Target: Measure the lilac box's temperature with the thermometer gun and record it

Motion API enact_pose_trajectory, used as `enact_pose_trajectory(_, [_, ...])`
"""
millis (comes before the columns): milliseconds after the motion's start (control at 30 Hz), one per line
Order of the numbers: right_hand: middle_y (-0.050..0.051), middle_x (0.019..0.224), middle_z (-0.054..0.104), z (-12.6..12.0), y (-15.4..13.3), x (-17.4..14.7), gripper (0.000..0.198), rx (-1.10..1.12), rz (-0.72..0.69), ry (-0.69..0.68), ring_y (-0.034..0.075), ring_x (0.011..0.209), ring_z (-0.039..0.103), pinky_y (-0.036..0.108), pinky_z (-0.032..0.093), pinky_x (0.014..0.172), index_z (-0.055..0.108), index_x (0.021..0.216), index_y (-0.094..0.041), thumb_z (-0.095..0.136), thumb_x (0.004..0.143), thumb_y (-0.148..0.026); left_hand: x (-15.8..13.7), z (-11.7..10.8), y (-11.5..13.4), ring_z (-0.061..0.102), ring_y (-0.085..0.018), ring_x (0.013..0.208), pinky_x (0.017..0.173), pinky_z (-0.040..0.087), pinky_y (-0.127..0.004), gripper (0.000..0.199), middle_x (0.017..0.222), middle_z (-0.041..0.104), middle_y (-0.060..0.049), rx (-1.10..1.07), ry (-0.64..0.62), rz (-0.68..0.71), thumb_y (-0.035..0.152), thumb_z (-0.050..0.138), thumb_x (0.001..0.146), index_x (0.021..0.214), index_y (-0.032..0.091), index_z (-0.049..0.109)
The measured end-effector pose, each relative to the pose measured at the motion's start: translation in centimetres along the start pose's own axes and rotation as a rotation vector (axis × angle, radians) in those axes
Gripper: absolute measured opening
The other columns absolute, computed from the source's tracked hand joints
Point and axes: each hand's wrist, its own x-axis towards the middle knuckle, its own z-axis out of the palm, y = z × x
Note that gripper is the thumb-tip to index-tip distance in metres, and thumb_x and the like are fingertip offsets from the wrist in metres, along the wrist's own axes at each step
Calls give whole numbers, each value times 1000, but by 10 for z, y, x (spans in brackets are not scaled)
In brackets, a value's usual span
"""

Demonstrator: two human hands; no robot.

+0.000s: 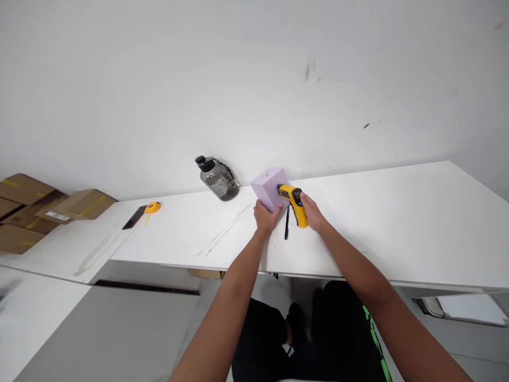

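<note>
Lilac box (269, 187) sits mid-frame on the table (397, 223), my left hand (264, 216) fingers gripping its near corner. Right hand (312, 211) fingers closed on yellow gun thermometer (295, 202), nose against box. Reading step; keep both steady.

The block (269, 187) in the left hand's (264, 217) grip looks matt, smooth and lilac, like foam. Against it, the tool (295, 201) the right hand (312, 212) grips is glossy yellow plastic. Beneath both, the table (397, 223) is smooth matt white.
</note>
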Motion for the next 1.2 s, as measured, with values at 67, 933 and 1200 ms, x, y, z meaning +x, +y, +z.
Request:
enact_pose_trajectory(67, [7, 102, 80, -1, 1, 0, 76, 15, 0, -4, 27, 104, 74, 38, 58, 92, 71, 103, -24, 69, 64, -89, 0, 0, 0, 56, -39, 135, 109, 46, -50, 96, 138, 61, -24, 10, -25, 3, 67, 80, 69, 140, 15, 41])
enact_pose_trajectory(933, [7, 93, 79, 0, -2, -3, 70, 46, -9, 51, 25, 88, 73, 37, 59, 78, 74, 96, -22, 73, 66, -85, -4, -3, 5, 61, -37, 125, 102, 48, -45, 87, 128, 65, -19, 107, -83, 86, 71, 76, 71, 133, 18, 44])
enact_pose_trajectory(1200, [9, 96, 79, 4, -1, -5, 76, -42, 1, 90, 24, 86, 72, 34, 57, 74, 73, 95, -21, 61, 69, -91, -3, -2, 2, 62, -37, 122, 101, 50, -46, 83, 125, 66, -18, 104, -80, 115, 70, 76, 72, 128, 18, 45])
